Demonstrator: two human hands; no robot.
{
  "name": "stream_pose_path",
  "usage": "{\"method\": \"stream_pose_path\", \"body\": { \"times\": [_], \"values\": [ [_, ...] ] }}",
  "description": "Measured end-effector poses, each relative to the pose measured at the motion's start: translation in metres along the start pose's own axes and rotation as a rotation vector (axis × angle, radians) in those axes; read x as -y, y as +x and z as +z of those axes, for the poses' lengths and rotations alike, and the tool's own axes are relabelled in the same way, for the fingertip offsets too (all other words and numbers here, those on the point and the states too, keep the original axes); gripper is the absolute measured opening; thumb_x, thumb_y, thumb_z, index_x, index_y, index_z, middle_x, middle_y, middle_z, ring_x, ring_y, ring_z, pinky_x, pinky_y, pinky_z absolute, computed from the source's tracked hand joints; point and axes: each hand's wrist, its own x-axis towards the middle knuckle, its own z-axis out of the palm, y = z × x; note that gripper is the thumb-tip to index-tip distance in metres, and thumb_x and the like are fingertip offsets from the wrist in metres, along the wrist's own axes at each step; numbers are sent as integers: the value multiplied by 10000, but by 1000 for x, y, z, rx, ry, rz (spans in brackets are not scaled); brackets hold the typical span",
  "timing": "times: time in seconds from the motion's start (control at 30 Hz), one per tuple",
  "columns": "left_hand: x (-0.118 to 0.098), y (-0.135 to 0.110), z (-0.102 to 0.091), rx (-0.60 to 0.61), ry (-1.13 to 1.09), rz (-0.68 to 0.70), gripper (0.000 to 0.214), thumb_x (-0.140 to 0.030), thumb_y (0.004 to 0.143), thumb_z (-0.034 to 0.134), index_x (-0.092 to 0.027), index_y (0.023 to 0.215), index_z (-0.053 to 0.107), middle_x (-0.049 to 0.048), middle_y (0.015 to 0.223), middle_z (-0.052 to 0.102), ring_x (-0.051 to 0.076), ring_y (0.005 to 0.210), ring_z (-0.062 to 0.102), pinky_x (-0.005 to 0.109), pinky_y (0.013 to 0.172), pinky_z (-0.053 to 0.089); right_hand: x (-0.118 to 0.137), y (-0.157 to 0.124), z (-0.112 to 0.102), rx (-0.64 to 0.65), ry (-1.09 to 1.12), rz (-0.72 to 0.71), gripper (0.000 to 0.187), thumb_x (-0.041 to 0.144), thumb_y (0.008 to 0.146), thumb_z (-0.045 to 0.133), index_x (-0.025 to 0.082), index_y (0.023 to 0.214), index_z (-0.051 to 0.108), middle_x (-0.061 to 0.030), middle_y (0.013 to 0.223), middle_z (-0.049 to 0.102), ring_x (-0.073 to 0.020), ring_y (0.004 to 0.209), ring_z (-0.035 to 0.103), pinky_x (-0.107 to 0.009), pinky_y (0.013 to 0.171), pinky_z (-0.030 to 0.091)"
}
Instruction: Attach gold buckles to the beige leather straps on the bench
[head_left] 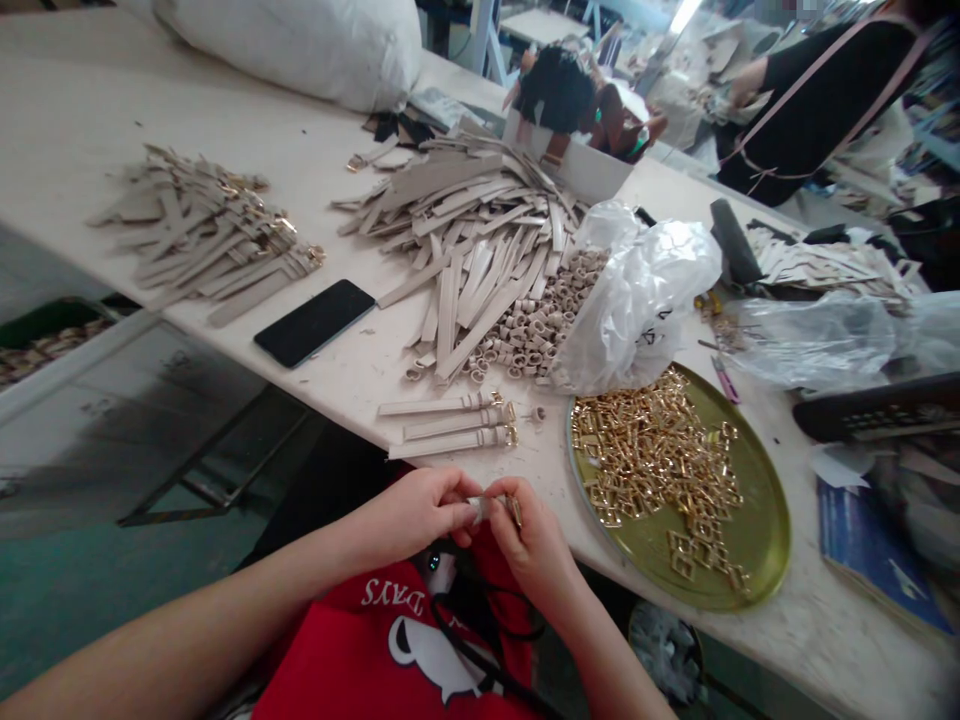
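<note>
At the table's front edge, my left hand [431, 512] and my right hand [531, 535] meet, fingertips pinched on a small beige strap [480, 508]. A gold buckle [514, 510] shows at the strap's end, between the fingers of my right hand. My fingers hide most of this piece. Just beyond them, three beige straps [450, 434] with gold buckles lie side by side, and a loose strap loop [538, 413] sits right of them. To the right, a round gold-green tray [761, 520] holds a heap of gold buckles [652, 450].
Behind lie a big pile of beige straps [465, 215], many small loops [529, 335] and a clear plastic bag [637, 310]. A black phone [315, 322] and buckled straps [202, 225] lie left. Pink-handled snips [725, 380] are beyond the tray. Another person [817, 100] stands far right.
</note>
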Motion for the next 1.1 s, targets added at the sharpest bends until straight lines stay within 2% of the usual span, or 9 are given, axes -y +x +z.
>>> {"method": "stream_pose_path", "body": {
  "times": [0.23, 0.37, 0.47, 0.63, 0.7, 0.8, 0.93, 1.0, 1.1],
  "values": [
    [-1, -9, 7, 85, -51, -23, 292, -325, 760, 505, -118, 955, 571, 71, 867, 660, 156, 697, 613, 239, 599, 462, 2, -16, -5, 87, 103, -35, 91, 241, 857, 405, 211, 862, 491, 26, 638, 523, -121, 555, 472, -231, 511, 349],
    [3, -13, 9, 83, -106, -18, 310, -314, 753, 519, -100, 975, 553, 82, 882, 653, 154, 719, 605, 254, 636, 470, 9, -18, -4, 87, -81, -141, 98, 226, 845, 414, 206, 850, 510, -31, 776, 591, -166, 714, 541, -278, 638, 389],
    [4, -17, 9, 73, -131, -18, 342, -314, 755, 516, -102, 1023, 533, 72, 851, 654, 151, 707, 602, 259, 639, 470, 13, -17, -5, 90, -177, -149, 103, 227, 845, 411, 203, 845, 512, -44, 788, 600, -183, 735, 551, -295, 653, 390],
    [4, -25, 13, 47, -67, -8, 314, -302, 744, 521, -114, 993, 556, 62, 840, 661, 163, 726, 601, 251, 626, 461, 11, -24, -1, 137, -36, -113, 98, 222, 857, 402, 210, 837, 497, -15, 752, 581, -157, 703, 537, -264, 631, 390],
    [5, -26, 14, 46, -68, 3, 308, -301, 745, 519, -122, 993, 559, 61, 863, 661, 163, 748, 602, 247, 637, 460, 8, -28, 3, 120, 42, -104, 97, 238, 862, 404, 211, 836, 494, -9, 749, 567, -151, 698, 526, -258, 633, 390],
    [8, -26, 12, 32, -81, 31, 333, -335, 748, 523, -127, 1007, 548, 60, 869, 658, 161, 754, 605, 242, 638, 461, 5, -31, 9, 23, 105, -76, 108, 268, 871, 391, 211, 853, 482, 0, 722, 533, -144, 653, 500, -254, 599, 379],
    [7, -29, 3, 93, 36, 5, 361, -476, 761, 481, -129, 781, 577, 39, 685, 640, 145, 590, 589, 222, 530, 437, 5, -31, 16, -99, 75, -87, 101, 270, 873, 390, 215, 860, 473, 10, 685, 507, -142, 609, 475, -261, 574, 357],
    [5, -31, 2, 107, 78, 2, 400, -521, 758, 459, -138, 695, 560, 28, 625, 621, 135, 535, 568, 214, 493, 418, 5, -31, 18, -105, 48, -112, 94, 263, 871, 394, 216, 865, 474, 4, 703, 518, -147, 626, 485, -269, 593, 361],
    [6, -30, 6, 64, 68, 4, 376, -505, 765, 452, -146, 703, 547, 15, 594, 602, 133, 528, 562, 210, 485, 412, 6, -32, 19, -93, 33, -134, 101, 259, 874, 383, 216, 885, 474, -6, 734, 530, -152, 656, 498, -272, 613, 372]
  ]
}}
